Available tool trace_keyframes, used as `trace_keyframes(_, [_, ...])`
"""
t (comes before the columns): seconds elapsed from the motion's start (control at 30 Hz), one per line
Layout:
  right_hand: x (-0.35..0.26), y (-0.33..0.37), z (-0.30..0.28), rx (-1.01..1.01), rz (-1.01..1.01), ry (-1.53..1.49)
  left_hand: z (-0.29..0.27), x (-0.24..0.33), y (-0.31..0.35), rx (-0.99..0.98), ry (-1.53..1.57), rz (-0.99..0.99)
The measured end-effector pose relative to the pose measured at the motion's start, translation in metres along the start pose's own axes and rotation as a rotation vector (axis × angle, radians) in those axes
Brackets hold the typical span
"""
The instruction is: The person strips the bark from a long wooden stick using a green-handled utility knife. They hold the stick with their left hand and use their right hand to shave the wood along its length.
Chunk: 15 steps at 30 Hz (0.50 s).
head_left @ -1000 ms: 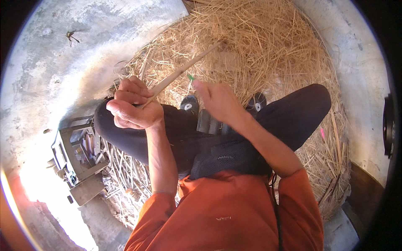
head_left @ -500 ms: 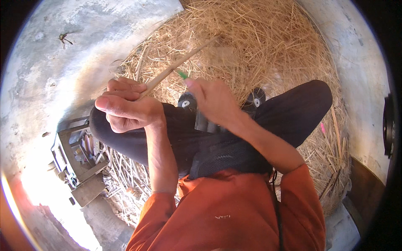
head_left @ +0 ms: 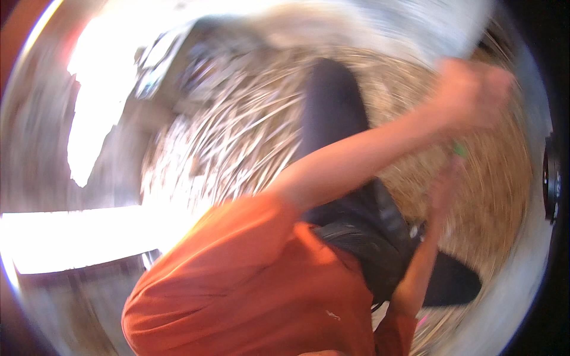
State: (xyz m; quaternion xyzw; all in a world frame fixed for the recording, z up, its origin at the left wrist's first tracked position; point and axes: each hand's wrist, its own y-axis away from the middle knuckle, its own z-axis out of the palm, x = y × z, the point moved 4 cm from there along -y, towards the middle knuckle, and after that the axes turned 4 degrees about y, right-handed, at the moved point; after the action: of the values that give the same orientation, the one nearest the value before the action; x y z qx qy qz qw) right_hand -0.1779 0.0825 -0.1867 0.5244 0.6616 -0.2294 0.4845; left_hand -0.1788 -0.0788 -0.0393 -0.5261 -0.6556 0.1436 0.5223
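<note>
My left hand (head_left: 475,94) is raised at the upper right with the fingers curled in. It is smeared by motion, and I cannot make out the pale stick in it. Lower down, my right hand (head_left: 446,187) reaches over the straw, also blurred. A small green piece (head_left: 458,148) shows at its fingertips; its kind is too smeared to tell. Both hands are in front of my dark trousers (head_left: 338,101), with dry straw (head_left: 487,196) behind them.
Loose pale stalks (head_left: 237,136) lie left of my knee. A wooden frame (head_left: 169,65) with clutter stands at the upper left. Glaring light comes from an opening (head_left: 71,237) at the left. A pale wall (head_left: 522,279) curves along the right.
My view has swung to the left, so my hands now appear farther right. The stick that showed in my left hand is no longer discernible. The green piece stays at my right fingertips.
</note>
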Motion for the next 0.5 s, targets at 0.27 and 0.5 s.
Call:
trace_keyframes(0.27, [-0.009, -0.081, -0.016, 0.023, 0.095, -0.213, 0.059, -0.002, -0.017, -0.275, -0.281, 0.087])
trace_keyframes(0.5, [-0.012, -0.118, 0.011, -0.100, 0.076, -0.213, -0.051, 0.025, 0.196, -0.121, -0.090, -0.142])
